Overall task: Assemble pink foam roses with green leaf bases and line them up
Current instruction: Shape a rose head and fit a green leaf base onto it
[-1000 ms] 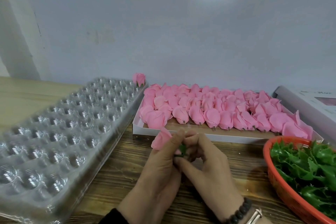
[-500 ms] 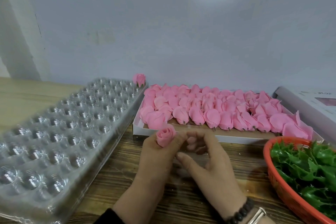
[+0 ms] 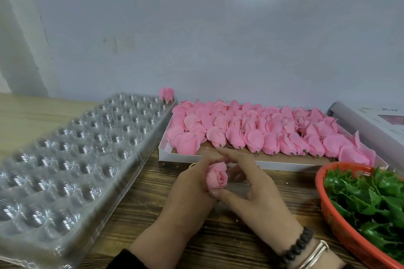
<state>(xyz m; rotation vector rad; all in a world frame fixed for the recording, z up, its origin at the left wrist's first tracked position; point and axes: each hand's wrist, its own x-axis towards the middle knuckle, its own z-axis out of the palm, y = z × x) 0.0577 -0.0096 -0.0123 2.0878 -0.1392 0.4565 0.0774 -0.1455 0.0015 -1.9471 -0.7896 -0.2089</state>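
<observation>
Above the wooden table (image 3: pixel 140 209), left hand (image 3: pixel 192 190) fingers curled around pink rose (image 3: pixel 216 178), right hand (image 3: pixel 251 190) thumb touching it, fingers relaxed.

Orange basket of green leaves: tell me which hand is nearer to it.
Right. The right hand lies just left of the orange basket; the left hand, gripping the pink rose, sits farther left.

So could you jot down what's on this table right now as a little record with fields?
In hand: pink foam rose, gripped by left hand; right hand touches it
Left: clear plastic dimpled tray, one finished pink rose at its far corner
Middle: flat white cardboard box of loose pink rose heads
Right: orange plastic basket of green leaf bases
</observation>
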